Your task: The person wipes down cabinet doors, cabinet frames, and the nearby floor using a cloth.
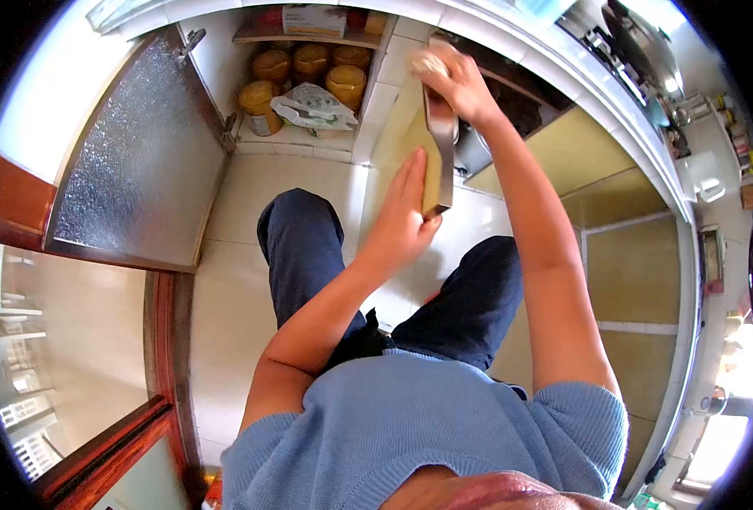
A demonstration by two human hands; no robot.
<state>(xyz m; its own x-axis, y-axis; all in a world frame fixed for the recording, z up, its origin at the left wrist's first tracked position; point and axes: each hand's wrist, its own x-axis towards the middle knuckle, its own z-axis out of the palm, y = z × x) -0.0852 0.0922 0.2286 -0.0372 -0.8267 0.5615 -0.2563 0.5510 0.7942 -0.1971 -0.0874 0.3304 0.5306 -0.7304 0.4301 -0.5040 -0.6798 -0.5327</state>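
Observation:
A yellow cabinet door point(399, 140) with a metal edge stands swung open in front of the knees, seen nearly edge-on. My left hand point(406, 217) lies against its near part, fingers stretched along the yellow face and the thumb at the lower edge. At the far upper end of the door, my right hand point(451, 78) is closed around a pale, crumpled cloth point(427, 65), which touches the door's top edge. The cloth is slightly blurred.
An open cupboard point(317, 153) at the upper left holds several brown jars point(346, 83) and a plastic bag point(314, 108). Its glass-panelled door point(138, 153) stands open at the left. Beyond the yellow door is a metal cylinder point(473, 155). A counter edge point(555, 76) curves along the right.

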